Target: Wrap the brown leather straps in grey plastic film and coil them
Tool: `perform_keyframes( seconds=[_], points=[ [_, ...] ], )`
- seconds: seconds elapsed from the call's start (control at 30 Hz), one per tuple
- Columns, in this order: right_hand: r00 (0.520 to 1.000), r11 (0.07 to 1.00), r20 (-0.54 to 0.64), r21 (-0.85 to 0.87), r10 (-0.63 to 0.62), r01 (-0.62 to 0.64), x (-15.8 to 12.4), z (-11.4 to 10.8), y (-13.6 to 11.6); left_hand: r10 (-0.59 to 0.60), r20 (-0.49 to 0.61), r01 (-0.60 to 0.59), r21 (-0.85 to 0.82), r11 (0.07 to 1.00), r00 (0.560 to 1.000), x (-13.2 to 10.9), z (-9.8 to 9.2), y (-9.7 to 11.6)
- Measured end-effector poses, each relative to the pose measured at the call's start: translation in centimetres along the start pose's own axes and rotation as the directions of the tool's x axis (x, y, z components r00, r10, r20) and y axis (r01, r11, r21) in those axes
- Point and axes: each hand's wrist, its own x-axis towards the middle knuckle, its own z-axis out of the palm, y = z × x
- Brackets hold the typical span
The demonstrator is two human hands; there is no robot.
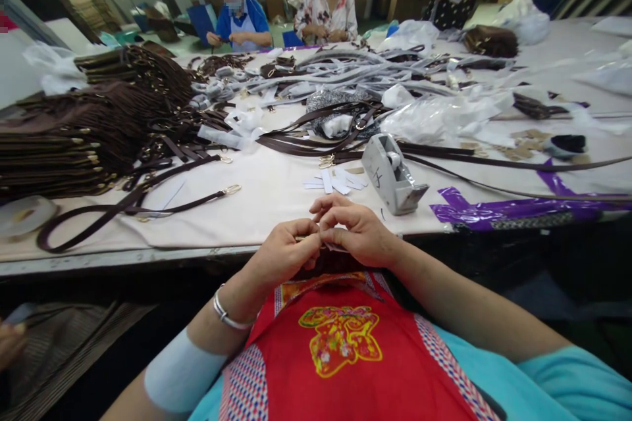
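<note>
My left hand (292, 248) and my right hand (356, 229) meet at the near table edge, above the red apron (340, 348). Both are closed, with thumbs and fingertips pinched around something small that the fingers mostly hide. A dark brown piece shows just beneath them, but its kind is unclear. Beyond my fingers lie loose white paper strips (336, 181). Close to my right hand stands a grey tape dispenser (392, 174). Left of my hands, a dark brown strap (182, 208) with a gold-coloured clasp curls on the table.
Stacked brown bags (54, 161) fill the table's left side near a roll of clear tape (26, 216). Straps, grey-wrapped lengths (316, 72) and clear plastic (439, 115) cover the middle. Purple tape (474, 207) lines the right front edge. Several people work around the table.
</note>
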Motion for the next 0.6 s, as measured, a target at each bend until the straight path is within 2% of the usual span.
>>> perform_keyframes(
  seconds=[0.13, 0.2, 0.27, 0.3, 0.33, 0.37, 0.4, 0.43, 0.47, 0.5, 0.53, 0.6],
  points=[
    [0.98, 0.98, -0.055, 0.07, 0.192, -0.188, -0.9, 1.1, 1.3, 0.079, -0.015, -0.077, 0.078, 0.994, 0.997, 0.2, -0.2, -1.0],
    [0.946, 0.937, -0.053, 0.164, 0.321, -0.309, -1.3, 1.7, 1.9, 0.137, -0.04, -0.133, 0.088, 0.987, 0.99, 0.3, -0.1, -1.7],
    [0.907, 0.876, -0.062, 0.294, 0.417, -0.383, -1.5, 2.2, 2.3, 0.228, -0.086, -0.226, 0.027, 0.974, 0.97, 0.4, 0.2, -2.4],
    [0.891, 0.848, -0.085, 0.358, 0.446, -0.39, -1.5, 2.3, 2.4, 0.286, -0.15, -0.29, -0.006, 0.957, 0.947, 0.5, 0.4, -2.9],
    [0.877, 0.826, -0.12, 0.415, 0.466, -0.383, -1.5, 2.5, 2.4, 0.348, -0.245, -0.36, -0.005, 0.933, 0.905, 0.6, 0.5, -3.3],
    [0.859, 0.802, -0.156, 0.468, 0.488, -0.371, -1.4, 2.6, 2.4, 0.415, -0.352, -0.426, 0.049, 0.903, 0.839, 0.6, 0.7, -3.8],
    [0.84, 0.778, -0.185, 0.515, 0.511, -0.36, -1.3, 2.7, 2.3, 0.488, -0.44, -0.47, 0.158, 0.868, 0.754, 0.5, 0.8, -4.2],
    [0.821, 0.755, -0.207, 0.556, 0.532, -0.348, -1.2, 2.7, 2.3, 0.567, -0.483, -0.482, 0.3, 0.823, 0.667, 0.5, 0.9, -4.6],
    [0.807, 0.736, -0.224, 0.589, 0.546, -0.335, -1.1, 2.8, 2.2, 0.64, -0.475, -0.471, 0.435, 0.767, 0.604, 0.4, 1.0, -4.9],
    [0.797, 0.722, -0.238, 0.613, 0.556, -0.321, -1.0, 2.9, 2.2, 0.697, -0.432, -0.457, 0.538, 0.708, 0.572, 0.3, 1.1, -5.1],
    [0.792, 0.715, -0.248, 0.628, 0.558, -0.307, -1.0, 2.9, 2.3, 0.732, -0.378, -0.455, 0.597, 0.66, 0.566, 0.3, 1.3, -5.3],
    [0.796, 0.713, -0.252, 0.638, 0.55, -0.291, -1.0, 3.2, 2.6, 0.756, -0.3, -0.482, 0.621, 0.618, 0.582, 0.3, 1.5, -5.3]
  ],
)
